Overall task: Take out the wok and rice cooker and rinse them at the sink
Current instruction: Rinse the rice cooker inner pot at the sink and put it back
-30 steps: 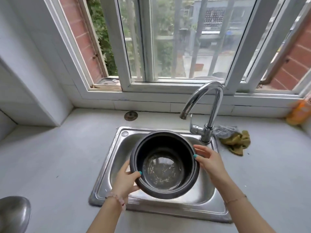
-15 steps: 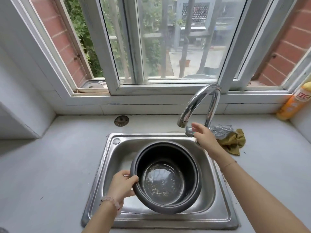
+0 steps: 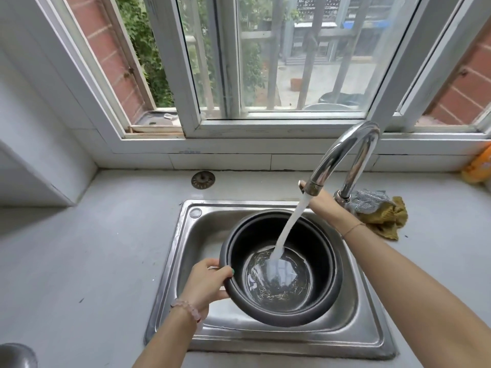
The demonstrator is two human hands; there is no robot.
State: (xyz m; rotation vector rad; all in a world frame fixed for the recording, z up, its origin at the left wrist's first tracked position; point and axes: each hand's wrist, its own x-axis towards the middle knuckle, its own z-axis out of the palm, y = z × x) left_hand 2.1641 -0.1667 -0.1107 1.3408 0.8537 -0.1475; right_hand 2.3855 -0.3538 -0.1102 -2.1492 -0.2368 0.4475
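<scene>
Water (image 3: 292,224) pours in a white stream from the faucet (image 3: 348,152), which rises at the sink's (image 3: 292,339) back right corner, and lands inside the rice cooker pot (image 3: 281,269). I see the dark pot sitting in the sink basin, mouth up, filling most of it, with a shallow pool and scattered pale bits on its bottom. My left hand (image 3: 210,280) grips the pot's rim on the sink's left side, thumb hooked over the edge and fingers curled beneath the outer wall. My right hand (image 3: 322,201) reaches over the sink's back edge behind the spout. Only one fingertip shows past the nozzle, so I cannot tell whether the fingers are apart or closed on anything. A crumpled yellow cloth (image 3: 382,219) lies on the counter just right of the sink's back corner. A round metal strainer disc (image 3: 203,180) rests behind the sink toward its left. An orange bottle (image 3: 478,166) stands well right of the sink by the wall.
</scene>
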